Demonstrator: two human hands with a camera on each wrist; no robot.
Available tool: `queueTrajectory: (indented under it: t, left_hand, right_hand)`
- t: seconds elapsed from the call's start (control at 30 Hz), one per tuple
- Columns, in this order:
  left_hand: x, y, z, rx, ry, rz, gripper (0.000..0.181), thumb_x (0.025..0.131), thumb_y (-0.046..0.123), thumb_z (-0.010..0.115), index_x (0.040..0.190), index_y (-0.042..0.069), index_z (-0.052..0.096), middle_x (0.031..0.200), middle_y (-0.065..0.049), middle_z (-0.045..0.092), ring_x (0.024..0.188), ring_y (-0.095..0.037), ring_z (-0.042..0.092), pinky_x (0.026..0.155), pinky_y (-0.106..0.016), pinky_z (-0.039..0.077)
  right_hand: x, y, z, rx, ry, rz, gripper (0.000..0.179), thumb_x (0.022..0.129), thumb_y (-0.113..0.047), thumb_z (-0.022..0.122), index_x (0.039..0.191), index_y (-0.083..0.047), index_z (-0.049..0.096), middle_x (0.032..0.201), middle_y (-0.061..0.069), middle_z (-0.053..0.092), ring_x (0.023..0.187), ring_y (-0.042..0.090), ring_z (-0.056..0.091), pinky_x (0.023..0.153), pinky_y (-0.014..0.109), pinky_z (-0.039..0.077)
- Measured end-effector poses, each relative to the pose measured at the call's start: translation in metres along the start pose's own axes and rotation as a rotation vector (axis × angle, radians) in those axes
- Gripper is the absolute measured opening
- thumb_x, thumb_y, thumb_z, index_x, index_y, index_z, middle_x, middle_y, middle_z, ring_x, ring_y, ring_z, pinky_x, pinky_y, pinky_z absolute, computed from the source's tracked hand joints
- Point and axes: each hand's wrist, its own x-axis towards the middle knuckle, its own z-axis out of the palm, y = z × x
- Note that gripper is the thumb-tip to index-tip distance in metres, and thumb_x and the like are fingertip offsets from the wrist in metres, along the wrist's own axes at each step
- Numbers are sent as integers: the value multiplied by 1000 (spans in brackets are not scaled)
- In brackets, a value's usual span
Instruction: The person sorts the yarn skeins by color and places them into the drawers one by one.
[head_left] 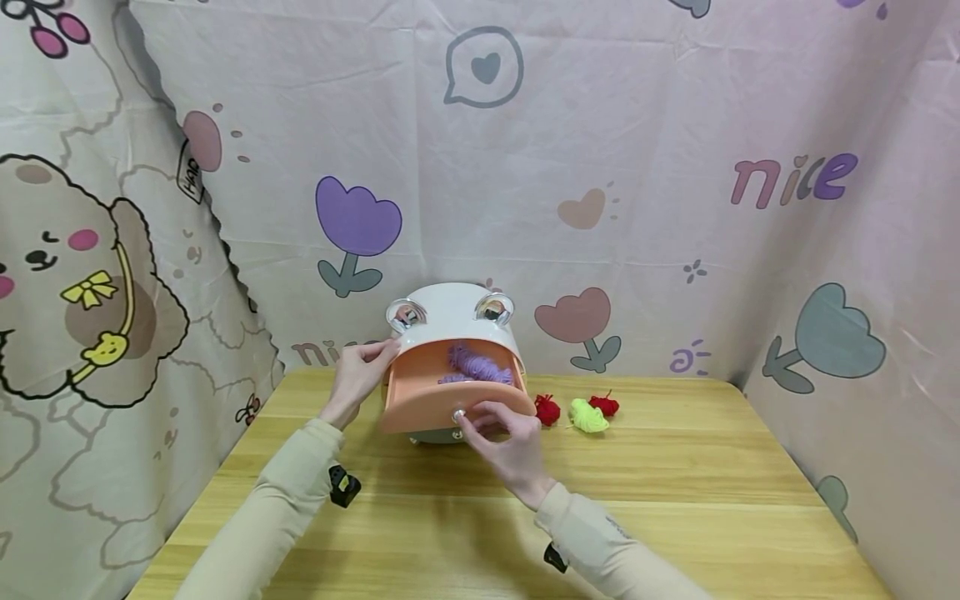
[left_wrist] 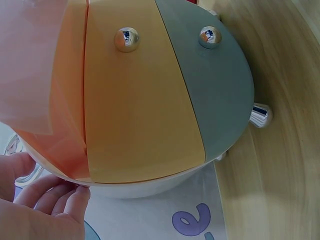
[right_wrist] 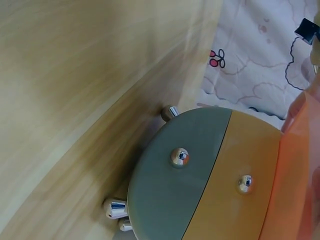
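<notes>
A small rounded drawer cabinet (head_left: 450,312) with a white top and shiny ring-like eyes stands on the table. Its orange top drawer (head_left: 420,406) is pulled out, and purple yarn (head_left: 480,365) lies inside. My right hand (head_left: 510,437) pinches the silver knob (head_left: 459,414) on that drawer's front. At the cabinet's upper left edge, my left hand (head_left: 358,375) grips the side, its fingertips (left_wrist: 77,197) right at the rim. Below, the yellow drawer (left_wrist: 140,100) and the grey-green drawer (left_wrist: 220,95) are closed, each with a round metal knob.
To the cabinet's right lie a red yarn ball (head_left: 547,410), a neon yellow yarn ball (head_left: 588,416) and another red one (head_left: 603,405). A patterned cloth (head_left: 660,108) hangs behind the wooden table (head_left: 675,500). Short silver feet (right_wrist: 116,208) hold the cabinet up.
</notes>
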Motion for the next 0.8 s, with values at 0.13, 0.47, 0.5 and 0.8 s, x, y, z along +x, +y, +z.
queueTrajectory:
  t: [0.13,0.47,0.5,0.8]
  left_hand:
    - [0,0,0,-1,4,2,46,101,35,60,135,5,63,136,-18,64,123,-29,63,81,-13,49]
    - [1,-2,-1,13,10,-13,45,101,35,59,136,7,63,135,-17,65,125,-28,62,93,-26,52]
    - [1,-2,-1,13,10,-13,45,101,35,59,136,7,63,135,-17,65,125,-28,62,92,-25,52]
    - [1,-2,0,6,2,-5,46,101,35,59,136,5,62,136,-17,64,125,-29,62,94,-27,53]
  right_hand:
    - [0,0,3,4,0,-20,19,76,5,81,89,-2,71,71,9,75,58,13,70,57,17,57]
    - [-1,2,9,15,14,-34,19,75,6,81,89,-1,70,72,11,75,58,16,71,57,18,58]
    - [-1,2,9,14,15,-32,19,75,6,81,89,-1,70,73,12,75,59,16,72,57,18,58]
    - [-2,2,11,19,23,3,24,69,11,82,87,1,68,73,15,75,58,21,72,53,22,58]
